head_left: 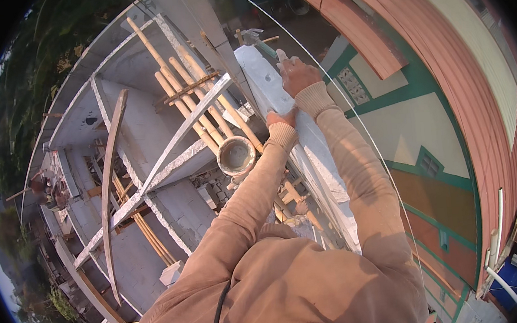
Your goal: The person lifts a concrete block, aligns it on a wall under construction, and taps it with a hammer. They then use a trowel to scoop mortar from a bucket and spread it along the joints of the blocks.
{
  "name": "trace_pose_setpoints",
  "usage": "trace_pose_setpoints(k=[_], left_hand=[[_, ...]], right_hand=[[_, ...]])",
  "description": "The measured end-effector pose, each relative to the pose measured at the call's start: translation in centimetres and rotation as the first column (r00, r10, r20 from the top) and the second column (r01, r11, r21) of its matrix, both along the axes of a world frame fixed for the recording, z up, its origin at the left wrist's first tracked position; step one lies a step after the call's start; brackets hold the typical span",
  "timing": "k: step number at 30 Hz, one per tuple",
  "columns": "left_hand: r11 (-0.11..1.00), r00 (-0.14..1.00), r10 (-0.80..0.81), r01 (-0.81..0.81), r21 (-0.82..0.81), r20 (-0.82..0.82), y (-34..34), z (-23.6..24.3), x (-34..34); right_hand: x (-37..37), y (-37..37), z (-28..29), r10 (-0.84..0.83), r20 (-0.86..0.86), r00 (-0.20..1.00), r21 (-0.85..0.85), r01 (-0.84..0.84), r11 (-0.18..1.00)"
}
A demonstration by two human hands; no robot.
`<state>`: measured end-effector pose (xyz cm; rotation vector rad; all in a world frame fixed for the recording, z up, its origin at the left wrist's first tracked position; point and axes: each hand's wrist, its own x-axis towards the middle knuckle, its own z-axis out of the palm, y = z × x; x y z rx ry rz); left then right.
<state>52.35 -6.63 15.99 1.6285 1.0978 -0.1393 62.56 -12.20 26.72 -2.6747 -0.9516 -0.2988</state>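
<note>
My right hand (pixel 297 73) is closed around the teal handle of a hand tool (pixel 267 49). The tool's grey head points up and left, just past the far end of a pale block (pixel 260 73); whether it is a trowel or a hammer is not clear. That block lies on top of a narrow wall (pixel 323 174). Nearer to me, my left hand (pixel 284 120) touches the block's near part, with its fingers mostly hidden behind the wrist and sleeve. Left of my left forearm stands a round bucket (pixel 237 155) with grey residue on its inside.
Bamboo poles (pixel 199 108) lean beside the bucket. Open block-walled rooms drop away on the left, crossed by a pale beam (pixel 167 159) and a curved wooden plank (pixel 115 191). A thin line (pixel 361 120) runs right of my arms. Beyond it are a green-trimmed building (pixel 414 128) and reddish roofing (pixel 443 37).
</note>
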Motion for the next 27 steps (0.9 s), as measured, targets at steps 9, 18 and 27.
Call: trace_pose_setpoints(k=[9,18,27], left_hand=[[0.999,0.999,-0.020,0.022,-0.035,0.042,-0.4,-1.8,0.3],[0.999,1.000,-0.001,0.001,0.045,-0.003,-1.1,0.9,0.0],[0.882,0.969,0.223,-0.157,-0.445,0.101,0.4,1.7,-0.4]], right_hand=[[2.4,0.9,-3.7,0.096,-0.067,0.993,-0.228,-0.109,0.968],[0.5,0.2,-1.8,0.002,-0.134,0.991,-0.120,-0.018,0.993],[-10.5,-6.4,5.5,-0.082,-0.105,0.991,0.433,0.120,0.894]])
